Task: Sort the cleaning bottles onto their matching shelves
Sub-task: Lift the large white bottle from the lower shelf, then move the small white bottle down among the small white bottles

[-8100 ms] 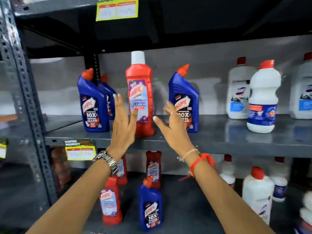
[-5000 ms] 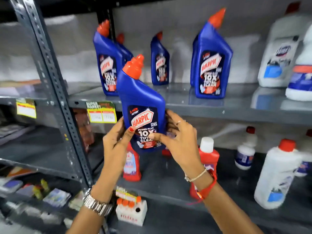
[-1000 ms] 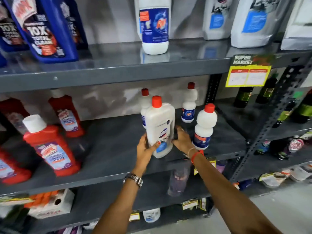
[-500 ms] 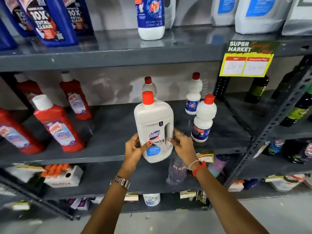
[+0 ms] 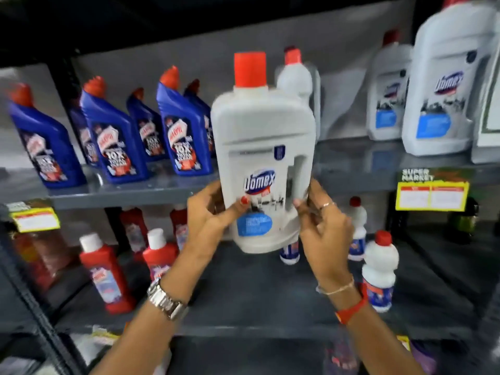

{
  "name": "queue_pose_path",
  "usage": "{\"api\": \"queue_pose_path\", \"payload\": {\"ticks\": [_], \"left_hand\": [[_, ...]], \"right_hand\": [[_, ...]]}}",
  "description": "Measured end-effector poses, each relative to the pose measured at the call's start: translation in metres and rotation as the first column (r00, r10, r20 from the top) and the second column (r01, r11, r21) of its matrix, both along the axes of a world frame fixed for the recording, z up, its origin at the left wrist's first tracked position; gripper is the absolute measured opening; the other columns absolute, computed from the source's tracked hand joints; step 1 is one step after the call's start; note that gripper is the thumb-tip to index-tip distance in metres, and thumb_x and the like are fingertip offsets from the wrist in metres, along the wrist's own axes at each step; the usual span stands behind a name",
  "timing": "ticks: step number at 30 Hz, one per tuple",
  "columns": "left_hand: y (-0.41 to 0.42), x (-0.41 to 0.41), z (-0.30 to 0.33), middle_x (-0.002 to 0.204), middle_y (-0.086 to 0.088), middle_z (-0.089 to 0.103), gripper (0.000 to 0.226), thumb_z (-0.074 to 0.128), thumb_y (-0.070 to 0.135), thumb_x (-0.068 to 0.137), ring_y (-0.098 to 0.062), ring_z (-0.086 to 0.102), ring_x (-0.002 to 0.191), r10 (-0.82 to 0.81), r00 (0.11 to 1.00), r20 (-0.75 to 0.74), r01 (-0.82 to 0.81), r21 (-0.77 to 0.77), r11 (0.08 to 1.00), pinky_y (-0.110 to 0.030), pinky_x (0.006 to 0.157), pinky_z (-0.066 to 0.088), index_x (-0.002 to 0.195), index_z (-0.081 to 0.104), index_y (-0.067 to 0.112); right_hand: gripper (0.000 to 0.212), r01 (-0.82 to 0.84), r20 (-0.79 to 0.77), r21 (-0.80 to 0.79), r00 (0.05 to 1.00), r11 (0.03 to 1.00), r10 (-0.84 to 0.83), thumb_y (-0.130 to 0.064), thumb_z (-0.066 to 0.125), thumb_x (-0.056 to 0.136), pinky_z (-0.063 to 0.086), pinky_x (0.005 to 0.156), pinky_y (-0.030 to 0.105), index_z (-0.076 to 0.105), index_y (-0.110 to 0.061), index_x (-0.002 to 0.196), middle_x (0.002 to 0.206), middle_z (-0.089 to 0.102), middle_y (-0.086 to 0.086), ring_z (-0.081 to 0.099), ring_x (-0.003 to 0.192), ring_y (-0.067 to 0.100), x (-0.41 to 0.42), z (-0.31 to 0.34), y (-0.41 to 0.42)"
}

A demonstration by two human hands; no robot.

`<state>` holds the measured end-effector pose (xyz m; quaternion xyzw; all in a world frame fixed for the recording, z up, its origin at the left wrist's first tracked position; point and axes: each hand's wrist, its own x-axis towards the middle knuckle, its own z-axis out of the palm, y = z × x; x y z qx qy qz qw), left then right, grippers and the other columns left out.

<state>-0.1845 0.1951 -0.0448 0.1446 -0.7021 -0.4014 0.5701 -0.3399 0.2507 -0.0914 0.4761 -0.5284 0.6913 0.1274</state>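
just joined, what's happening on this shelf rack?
A person is sorting cleaning bottles. Both hands, left hand and right hand, hold a large white Domex bottle upright in the air in front of the upper shelf. Matching Domex bottles stand at that shelf's right end, blue Harpic bottles on its left. Red bottles and small white bottles stand on the shelf below.

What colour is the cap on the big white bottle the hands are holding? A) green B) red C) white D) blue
B: the white Domex bottle, gripped between the left hand and right hand, has a red cap.
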Motion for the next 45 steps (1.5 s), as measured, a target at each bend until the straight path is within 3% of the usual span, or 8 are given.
{"api": "queue_pose_path", "payload": {"ticks": [5,13,18,23,29,34,40,45], "left_hand": [[-0.028,0.002,0.077,0.066,0.02,0.073,0.024,0.061,0.003,0.076,0.002,0.066,0.068,0.021,0.999,-0.039,-0.021,-0.015,1.0,-0.011,0.057,0.049,0.098,0.063,0.011],[-0.092,-0.009,0.104,0.096,-0.002,0.07,0.031,0.061,0.011,0.078,-0.019,0.065,0.091,0.077,0.996,0.044,-0.086,0.272,0.958,-0.032,0.073,0.053,0.109,0.063,0.01],[-0.115,-0.019,0.094,0.097,-0.005,0.068,0.03,0.061,0.015,0.08,-0.003,0.067,0.067,0.074,0.997,0.026,-0.079,0.26,0.962,-0.014,0.049,0.051,0.11,0.061,0.008],[-0.122,-0.026,0.086,0.109,-0.01,0.065,0.031,0.058,0.015,0.083,-0.015,0.065,0.091,0.119,0.992,-0.033,-0.113,0.139,0.984,-0.019,0.066,0.052,0.114,0.058,0.008],[-0.11,-0.03,0.082,0.109,0.0,0.063,0.03,0.058,0.018,0.084,-0.018,0.06,0.102,0.402,0.915,0.022,-0.4,-0.058,0.915,-0.027,0.08,0.051,0.113,0.054,0.013],[-0.067,-0.058,0.076,0.136,0.001,0.045,0.047,0.054,0.018,0.087,-0.006,0.041,0.127,0.431,0.872,-0.232,-0.49,-0.41,0.77,-0.014,0.105,0.034,0.131,0.042,0.009],[-0.063,-0.13,0.094,0.129,-0.006,0.051,0.05,0.06,0.016,0.083,-0.01,0.047,0.114,0.117,0.99,0.077,-0.115,-0.026,0.993,-0.009,0.084,0.045,0.128,0.042,0.004],[-0.082,-0.161,0.104,0.107,-0.021,0.066,0.035,0.068,0.015,0.075,-0.033,0.065,0.092,0.057,0.996,0.063,-0.068,0.198,0.978,-0.042,0.082,0.055,0.104,0.058,-0.003]], "right_hand": [[0.037,0.102,-0.059,-0.037,0.993,0.994,-0.104,-0.022,0.058,0.086,0.053,0.078,0.045,0.055,-0.021,0.123,0.092,0.073,0.021,0.067,0.088,0.039,0.01,0.086,-0.032],[0.02,0.099,-0.124,0.193,0.989,0.976,-0.075,-0.016,0.054,0.085,0.052,0.075,0.044,0.059,-0.014,0.104,0.095,0.071,0.02,0.063,0.093,0.041,-0.001,0.12,-0.103],[0.018,0.056,-0.051,0.217,0.998,0.974,-0.046,-0.014,0.056,0.084,0.048,0.078,0.039,0.06,-0.014,0.102,0.096,0.072,0.017,0.064,0.096,0.036,-0.005,0.109,-0.122],[0.025,-0.062,-0.014,0.204,0.998,0.977,0.066,-0.012,0.061,0.083,0.051,0.088,0.041,0.059,-0.009,0.107,0.102,0.071,0.018,0.065,0.096,0.031,-0.01,0.111,-0.121],[0.03,-0.167,0.143,0.056,0.977,0.984,0.158,-0.003,0.065,0.078,0.046,0.073,0.004,0.062,-0.008,0.108,0.105,0.069,0.01,0.063,0.082,0.013,-0.042,0.107,-0.094],[0.048,-0.272,0.351,0.145,0.913,0.951,0.208,0.008,0.07,0.068,0.05,0.082,0.023,0.054,-0.001,0.112,0.114,0.062,0.018,0.057,0.087,0.017,-0.1,0.122,-0.071],[0.063,-0.453,0.335,0.496,0.887,0.74,0.318,0.009,0.073,0.065,0.05,0.077,0.02,0.044,0.007,0.122,0.126,0.056,0.026,0.055,0.101,0.022,-0.122,0.122,-0.083],[0.064,-0.462,0.31,0.527,0.886,0.714,0.345,0.003,0.079,0.061,0.047,0.099,0.039,0.049,0.001,0.117,0.123,0.059,0.02,0.058,0.107,0.026,-0.118,0.122,-0.098]]}}
